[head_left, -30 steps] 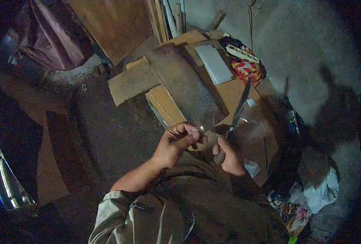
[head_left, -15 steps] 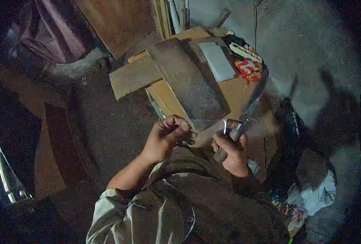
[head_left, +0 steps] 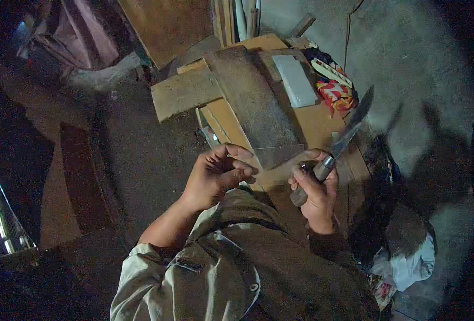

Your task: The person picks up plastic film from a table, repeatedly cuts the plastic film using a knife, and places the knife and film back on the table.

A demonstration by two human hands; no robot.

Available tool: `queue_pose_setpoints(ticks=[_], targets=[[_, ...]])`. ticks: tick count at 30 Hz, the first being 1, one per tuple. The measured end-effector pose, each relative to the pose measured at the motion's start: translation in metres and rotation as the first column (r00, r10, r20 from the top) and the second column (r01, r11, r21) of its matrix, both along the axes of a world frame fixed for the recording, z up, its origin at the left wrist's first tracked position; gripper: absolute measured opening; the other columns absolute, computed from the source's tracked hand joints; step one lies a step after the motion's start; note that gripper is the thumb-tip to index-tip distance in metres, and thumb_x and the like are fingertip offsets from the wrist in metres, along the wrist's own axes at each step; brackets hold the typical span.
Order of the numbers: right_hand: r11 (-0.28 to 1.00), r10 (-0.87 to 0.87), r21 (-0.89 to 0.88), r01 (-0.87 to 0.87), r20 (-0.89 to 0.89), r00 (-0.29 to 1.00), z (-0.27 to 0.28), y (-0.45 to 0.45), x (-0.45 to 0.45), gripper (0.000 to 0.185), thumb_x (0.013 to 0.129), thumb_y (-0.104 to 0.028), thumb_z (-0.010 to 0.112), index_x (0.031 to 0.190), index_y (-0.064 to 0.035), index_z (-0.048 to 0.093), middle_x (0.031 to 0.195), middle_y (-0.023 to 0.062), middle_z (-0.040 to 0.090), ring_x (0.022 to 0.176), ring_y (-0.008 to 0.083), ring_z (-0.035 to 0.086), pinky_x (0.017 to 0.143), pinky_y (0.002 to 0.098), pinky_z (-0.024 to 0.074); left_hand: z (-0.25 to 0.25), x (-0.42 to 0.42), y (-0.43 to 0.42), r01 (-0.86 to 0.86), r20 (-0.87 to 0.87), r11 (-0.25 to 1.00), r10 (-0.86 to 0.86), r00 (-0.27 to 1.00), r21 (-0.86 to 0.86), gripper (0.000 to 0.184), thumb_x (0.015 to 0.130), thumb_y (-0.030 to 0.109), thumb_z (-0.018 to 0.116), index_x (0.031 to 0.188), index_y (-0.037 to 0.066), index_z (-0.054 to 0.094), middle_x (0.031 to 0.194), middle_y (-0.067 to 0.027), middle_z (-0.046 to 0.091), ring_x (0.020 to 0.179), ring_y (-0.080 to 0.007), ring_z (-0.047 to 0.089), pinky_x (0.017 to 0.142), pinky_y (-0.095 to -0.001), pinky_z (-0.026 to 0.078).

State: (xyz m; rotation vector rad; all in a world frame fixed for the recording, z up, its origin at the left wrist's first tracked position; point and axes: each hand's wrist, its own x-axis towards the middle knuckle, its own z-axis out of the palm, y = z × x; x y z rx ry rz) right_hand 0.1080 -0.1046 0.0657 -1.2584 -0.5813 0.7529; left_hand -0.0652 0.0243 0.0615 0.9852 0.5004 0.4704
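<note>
My right hand (head_left: pixel 318 195) is wrapped round the dark handle of a knife (head_left: pixel 354 125), whose broad blade points up and away to the right. My left hand (head_left: pixel 215 174) is raised opposite it, with thumb and fingers curled. A thin, see-through sheet (head_left: pixel 279 156), like clear plastic, spans the gap between the hands. Its upper edge shows as a fine pale line starting at the left fingertips. Where it meets the right hand is hard to make out. Both hands are above my lap, in front of a low work surface (head_left: pixel 330 123).
A worn dark board (head_left: pixel 247 96) lies on the work surface, with a wooden piece (head_left: pixel 186 96) across its left side. A white slab (head_left: pixel 295 80), a pale slotted strip (head_left: pixel 331 72) and red-yellow cloth (head_left: pixel 336 96) lie at the right. White bags (head_left: pixel 416 262) are low right.
The right hand and knife have moved to the right, and the blade now shows clearly. The left thumb and index finger look further apart. The camera view has shifted slightly.
</note>
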Motion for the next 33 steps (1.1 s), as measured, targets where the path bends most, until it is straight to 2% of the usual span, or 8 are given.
queue_pose_setpoints(ticks=[3, 9, 11, 21, 26, 27, 29, 33], targets=[[1.000, 0.010, -0.020, -0.010, -0.002, 1.000, 0.009, 0.004, 0.003, 0.037, 0.074, -0.004, 0.069, 0.106, -0.0034, 0.050, 0.076, 0.0045, 0.059, 0.061, 0.0108, 0.056, 0.051, 0.0237, 0.0427, -0.015, 0.000, -0.002, 0.079, 0.002, 0.988, -0.079, 0.997, 0.131, 0.021, 0.081, -0.002, 0.062, 0.102, 0.000, 0.056, 0.088, -0.0073, 0.064, 0.081, -0.0142, 0.062, 0.075, -0.0275, 0.049], [0.951, 0.215, -0.244, -0.190, 0.079, 0.973, 0.025, 0.013, 0.015, 0.041, 0.070, -0.004, 0.071, 0.106, -0.0029, 0.051, 0.079, 0.0068, 0.061, 0.061, 0.0120, 0.058, 0.052, 0.0237, 0.0451, -0.005, 0.000, 0.001, 0.192, -0.082, 0.981, -0.190, 0.978, 0.023, 0.014, 0.082, 0.005, 0.064, 0.094, -0.001, 0.061, 0.085, -0.0040, 0.064, 0.081, -0.0096, 0.058, 0.074, -0.0243, 0.047], [0.954, 0.226, -0.214, -0.208, 0.064, 0.972, 0.025, 0.018, 0.014, 0.041, 0.070, -0.004, 0.070, 0.107, -0.0031, 0.051, 0.079, 0.0066, 0.061, 0.062, 0.0120, 0.058, 0.052, 0.0237, 0.0459, -0.003, 0.005, -0.001, 0.219, -0.097, 0.966, -0.207, 0.974, 0.137, 0.012, 0.082, 0.005, 0.064, 0.090, -0.002, 0.062, 0.083, -0.0039, 0.063, 0.080, -0.0090, 0.058, 0.073, -0.0241, 0.047], [0.982, 0.136, -0.134, -0.132, 0.018, 0.991, 0.018, 0.020, 0.018, 0.040, 0.072, -0.004, 0.070, 0.108, -0.0022, 0.051, 0.080, 0.0061, 0.060, 0.066, 0.0132, 0.060, 0.057, 0.0250, 0.0477, -0.012, 0.006, -0.002, 0.173, -0.074, 0.981, -0.167, 0.983, 0.087, 0.011, 0.081, 0.004, 0.064, 0.090, -0.002, 0.062, 0.082, -0.0048, 0.064, 0.077, -0.0106, 0.059, 0.071, -0.0248, 0.048], [0.978, 0.163, -0.134, -0.160, 0.006, 0.987, 0.026, 0.030, 0.022, 0.041, 0.072, -0.003, 0.070, 0.108, -0.0021, 0.051, 0.081, 0.0061, 0.060, 0.066, 0.0134, 0.059, 0.060, 0.0268, 0.0501, -0.012, 0.009, -0.006, 0.311, -0.077, 0.925, -0.302, 0.950, 0.218, 0.011, 0.083, 0.004, 0.061, 0.092, -0.003, 0.061, 0.083, -0.0053, 0.064, 0.077, -0.0116, 0.060, 0.072, -0.0254, 0.048], [0.971, 0.193, -0.145, -0.191, -0.004, 0.981, 0.027, 0.032, 0.022, 0.041, 0.072, -0.003, 0.070, 0.108, -0.0021, 0.050, 0.081, 0.0061, 0.060, 0.066, 0.0134, 0.059, 0.060, 0.0276, 0.0506, -0.012, 0.012, -0.008, 0.313, -0.077, 0.924, -0.303, 0.950, 0.218, 0.011, 0.083, 0.004, 0.061, 0.092, -0.003, 0.061, 0.083, -0.0053, 0.064, 0.077, -0.0116, 0.060, 0.072, -0.0254, 0.048], [0.960, 0.200, -0.209, -0.186, 0.046, 0.979, 0.030, 0.034, 0.020, 0.040, 0.072, -0.003, 0.070, 0.108, -0.0021, 0.050, 0.082, 0.0068, 0.060, 0.066, 0.0139, 0.059, 0.060, 0.0285, 0.0504, -0.012, 0.016, -0.014, 0.260, -0.014, 0.966, -0.260, 0.966, 0.005, 0.010, 0.084, 0.004, 0.060, 0.092, -0.003, 0.061, 0.082, -0.0056, 0.064, 0.077, -0.0119, 0.059, 0.072, -0.0256, 0.048], [0.956, 0.220, -0.202, -0.212, 0.018, 0.975, 0.027, 0.038, 0.017, 0.040, 0.072, -0.004, 0.070, 0.107, -0.0017, 0.050, 0.079, 0.0072, 0.061, 0.065, 0.0143, 0.058, 0.059, 0.0283, 0.0496, -0.016, 0.017, -0.015, 0.271, -0.005, 0.962, -0.271, 0.963, 0.035, 0.011, 0.084, 0.004, 0.060, 0.092, -0.004, 0.061, 0.082, -0.0060, 0.064, 0.077, -0.0124, 0.059, 0.072, -0.0256, 0.048]])
